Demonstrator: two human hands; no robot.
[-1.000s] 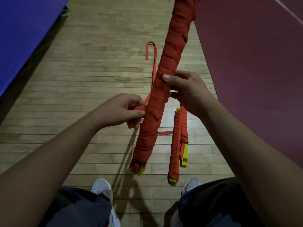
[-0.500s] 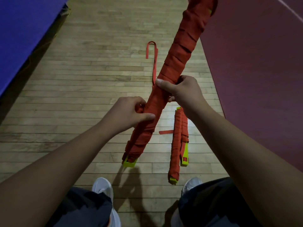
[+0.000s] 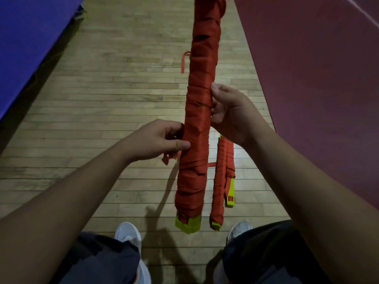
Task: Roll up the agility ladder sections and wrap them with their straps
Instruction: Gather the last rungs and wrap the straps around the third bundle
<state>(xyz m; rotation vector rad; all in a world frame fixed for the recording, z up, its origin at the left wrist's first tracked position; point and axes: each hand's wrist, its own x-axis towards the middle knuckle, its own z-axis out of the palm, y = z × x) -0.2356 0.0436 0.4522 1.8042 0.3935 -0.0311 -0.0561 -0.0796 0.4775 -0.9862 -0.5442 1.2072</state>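
Head view shows your rolled ladder bundle (image 3: pixel 200 124) held upright. Your right hand (image 3: pixel 229 113) grips its middle, and your left hand (image 3: pixel 164 140) pinches the strap tail (image 3: pixel 167 158) against it. Wrapping looks nearly finished, so next you should tuck that tail securely.

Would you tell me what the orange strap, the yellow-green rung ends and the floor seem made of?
Strap: likely woven fabric webbing, matte; it creases and winds flat. Rung ends: probably rigid plastic, smooth; sharp square edges. Floor: wood planks, slight sheen; visible grain and seams.
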